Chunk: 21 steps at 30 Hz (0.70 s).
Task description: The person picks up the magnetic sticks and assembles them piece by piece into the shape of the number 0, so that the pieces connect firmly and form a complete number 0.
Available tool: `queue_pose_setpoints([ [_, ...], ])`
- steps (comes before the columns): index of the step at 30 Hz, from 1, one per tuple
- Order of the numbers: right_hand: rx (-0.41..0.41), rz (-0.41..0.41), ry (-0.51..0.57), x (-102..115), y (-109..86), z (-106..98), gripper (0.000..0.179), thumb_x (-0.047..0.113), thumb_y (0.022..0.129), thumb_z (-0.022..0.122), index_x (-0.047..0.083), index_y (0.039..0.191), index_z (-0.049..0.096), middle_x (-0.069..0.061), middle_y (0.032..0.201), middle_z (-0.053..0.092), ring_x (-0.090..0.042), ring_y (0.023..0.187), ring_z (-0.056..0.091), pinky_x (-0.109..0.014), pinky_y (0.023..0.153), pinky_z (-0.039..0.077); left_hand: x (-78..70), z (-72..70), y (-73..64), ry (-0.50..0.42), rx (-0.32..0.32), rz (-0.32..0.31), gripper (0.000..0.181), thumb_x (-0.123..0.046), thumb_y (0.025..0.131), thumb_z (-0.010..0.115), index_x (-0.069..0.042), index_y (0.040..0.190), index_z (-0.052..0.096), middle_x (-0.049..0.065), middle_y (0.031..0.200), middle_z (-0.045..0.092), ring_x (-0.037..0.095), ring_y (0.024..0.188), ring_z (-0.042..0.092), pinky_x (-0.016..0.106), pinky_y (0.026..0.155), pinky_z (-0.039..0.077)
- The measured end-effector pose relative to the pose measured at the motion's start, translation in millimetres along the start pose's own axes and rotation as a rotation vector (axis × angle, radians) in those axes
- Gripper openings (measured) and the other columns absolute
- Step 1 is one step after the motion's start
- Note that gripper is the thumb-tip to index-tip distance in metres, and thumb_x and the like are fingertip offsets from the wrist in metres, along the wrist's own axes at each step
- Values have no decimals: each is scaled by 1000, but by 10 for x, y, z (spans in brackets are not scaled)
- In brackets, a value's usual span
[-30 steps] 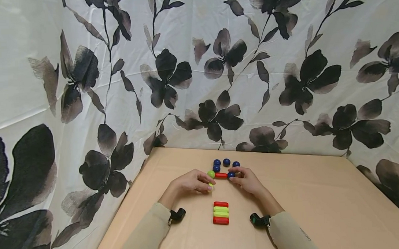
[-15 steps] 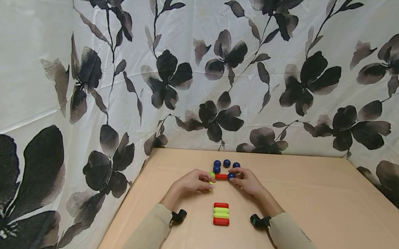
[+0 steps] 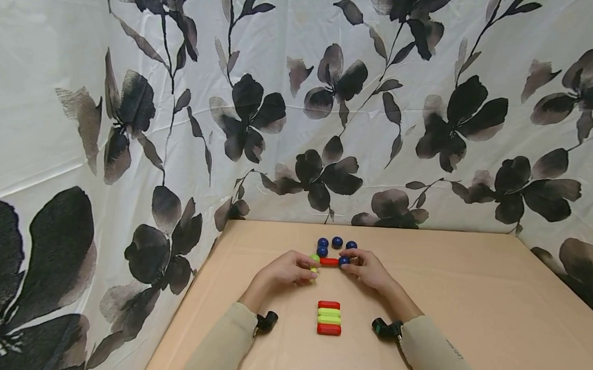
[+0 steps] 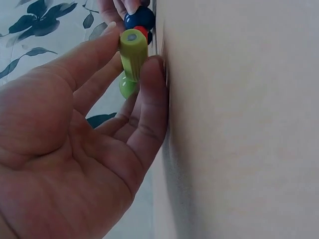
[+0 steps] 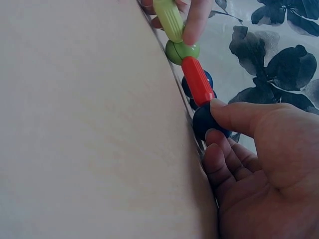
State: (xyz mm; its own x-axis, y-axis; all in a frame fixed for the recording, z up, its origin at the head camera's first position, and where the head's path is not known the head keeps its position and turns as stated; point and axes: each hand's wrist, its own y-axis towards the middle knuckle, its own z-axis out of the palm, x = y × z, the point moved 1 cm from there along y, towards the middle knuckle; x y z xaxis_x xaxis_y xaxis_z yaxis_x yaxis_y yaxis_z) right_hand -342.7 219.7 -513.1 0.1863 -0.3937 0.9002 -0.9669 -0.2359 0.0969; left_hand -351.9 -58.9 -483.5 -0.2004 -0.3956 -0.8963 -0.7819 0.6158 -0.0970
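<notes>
Between the thumb and fingers of my left hand, a yellow-green magnetic rod is pinched. Its far end meets a green ball, which one of the left fingers also touches. From that ball a red magnetic rod runs across to a dark blue ball. My right hand grips this blue ball with thumb and fingertips. In the head view the chain lies low over the table, the yellow-green rod partly hidden by the left fingers.
Several loose blue balls lie just behind the chain. Nearer me, a row of red rods and yellow-green rods lies side by side on the beige table. A floral cloth hangs behind the table.
My left hand has brought the yellow-green rod slightly forward, up against the green ball, and its fingers now cover part of that ball. The right hand stays on the blue ball.
</notes>
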Motion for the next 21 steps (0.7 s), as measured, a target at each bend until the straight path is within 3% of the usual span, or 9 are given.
queue_pose_setpoints([
  [3,-4,1,-3,-1,-3,9,38,10,97,74,6,134,67,-11,106,64,-22,79,56,-24,60,49,-10,5,-13,29,-12,3,34,-20,97,76,-7,128,74,6,83,69,18,71,59,28,63,52],
  [5,-6,2,-6,-1,0,13,37,10,97,74,7,133,67,-10,105,64,-22,79,56,-24,60,50,-17,-5,-3,71,-39,24,31,-21,96,76,-9,124,77,3,88,70,18,73,56,28,63,47],
  [10,-10,7,-13,-1,27,7,37,9,96,74,8,133,68,-9,105,65,-22,79,56,-25,61,50,-33,-59,64,163,-219,80,21,-27,95,78,-18,113,82,0,113,68,20,98,56,36,82,47],
  [13,-8,6,-13,3,30,11,37,9,96,74,8,133,68,-9,105,65,-23,79,57,-25,61,51,6,-70,110,137,-300,90,21,-27,94,78,-18,113,82,2,118,67,22,107,57,41,91,48],
  [21,5,24,-6,8,24,3,38,10,96,74,9,133,68,-10,107,66,-22,80,57,-25,62,51,167,-37,180,-2,-295,108,20,-18,95,78,-12,113,81,4,112,78,15,92,64,29,83,53],
])
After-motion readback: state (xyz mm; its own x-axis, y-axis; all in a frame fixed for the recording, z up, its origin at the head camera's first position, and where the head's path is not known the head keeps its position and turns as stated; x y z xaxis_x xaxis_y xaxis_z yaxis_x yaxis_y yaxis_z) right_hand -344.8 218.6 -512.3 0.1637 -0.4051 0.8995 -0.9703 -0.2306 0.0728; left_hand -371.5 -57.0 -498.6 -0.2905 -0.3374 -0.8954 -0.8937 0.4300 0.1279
